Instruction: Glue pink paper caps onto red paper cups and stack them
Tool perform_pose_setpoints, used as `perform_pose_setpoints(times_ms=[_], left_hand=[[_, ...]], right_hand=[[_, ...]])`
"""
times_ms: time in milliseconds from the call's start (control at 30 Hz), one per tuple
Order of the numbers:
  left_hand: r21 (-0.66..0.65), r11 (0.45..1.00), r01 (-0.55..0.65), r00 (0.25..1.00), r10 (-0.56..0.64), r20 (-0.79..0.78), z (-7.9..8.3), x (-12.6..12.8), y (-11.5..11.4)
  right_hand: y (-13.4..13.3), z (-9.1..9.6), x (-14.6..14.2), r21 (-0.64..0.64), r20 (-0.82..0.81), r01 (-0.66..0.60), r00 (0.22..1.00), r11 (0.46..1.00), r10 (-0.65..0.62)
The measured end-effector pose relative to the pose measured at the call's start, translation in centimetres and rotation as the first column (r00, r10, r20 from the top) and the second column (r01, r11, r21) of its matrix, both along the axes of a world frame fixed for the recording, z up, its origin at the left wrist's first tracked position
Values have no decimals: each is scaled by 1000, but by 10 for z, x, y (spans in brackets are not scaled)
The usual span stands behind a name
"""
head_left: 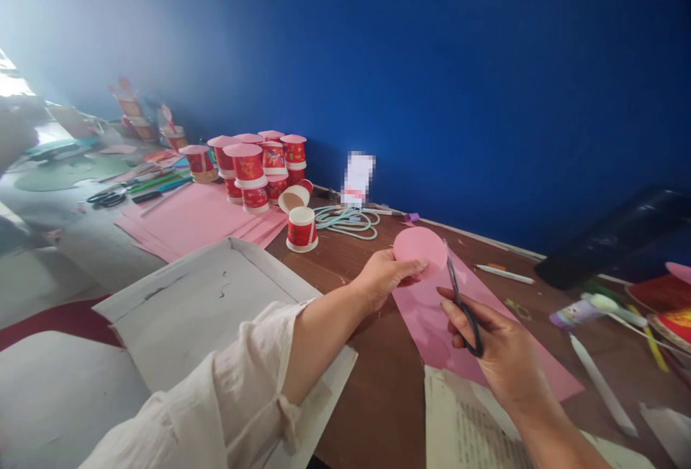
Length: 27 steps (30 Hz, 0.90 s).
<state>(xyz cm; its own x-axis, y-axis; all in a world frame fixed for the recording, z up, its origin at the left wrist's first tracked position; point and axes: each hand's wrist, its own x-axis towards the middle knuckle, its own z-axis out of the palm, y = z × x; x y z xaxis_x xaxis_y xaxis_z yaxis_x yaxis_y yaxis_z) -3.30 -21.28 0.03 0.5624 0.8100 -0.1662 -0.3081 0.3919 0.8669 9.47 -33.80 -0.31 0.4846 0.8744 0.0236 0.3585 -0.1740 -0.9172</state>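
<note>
Between the thumb and fingers of my left hand (pixel 386 275) is a round pink paper disc (pixel 418 246), held up over the table. My right hand (pixel 497 343) grips a pair of scissors (pixel 458 293) by the dark handles, and its blades point up along the disc's right edge. Whether the blades touch the paper I cannot tell. Under both hands lies a sheet of pink paper (pixel 518 357). Nearest to my left hand stands a small red paper cup (pixel 302 230), its pale base facing up.
Stacked red cups topped with pink discs (pixel 245 160) stand along the blue wall, beside pink sheets (pixel 178 217). A pale cable (pixel 348 221) lies coiled below an upright phone (pixel 357 178). A glue stick (pixel 577 312), a white pen (pixel 602 383) and a printed page (pixel 475 426) lie to the right.
</note>
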Motion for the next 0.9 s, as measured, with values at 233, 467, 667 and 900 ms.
perform_pose_setpoints(times_ms=[233,467,667,900], left_hand=[[4,1000,6,1000,-6,13,-2,0,0],[20,1000,19,1000,-19,-11,-3,1,1],[24,999,22,1000,-22,-6,-3,1,1],[16,1000,20,1000,-20,-4,-4,1,1]], right_hand=[[0,0,0,7,-31,0,1000,1000,0],[1,4,-2,24,-37,9,999,1000,-8],[1,3,-3,35,-33,18,999,999,-17],[0,4,-3,25,-28,37,999,999,-36]])
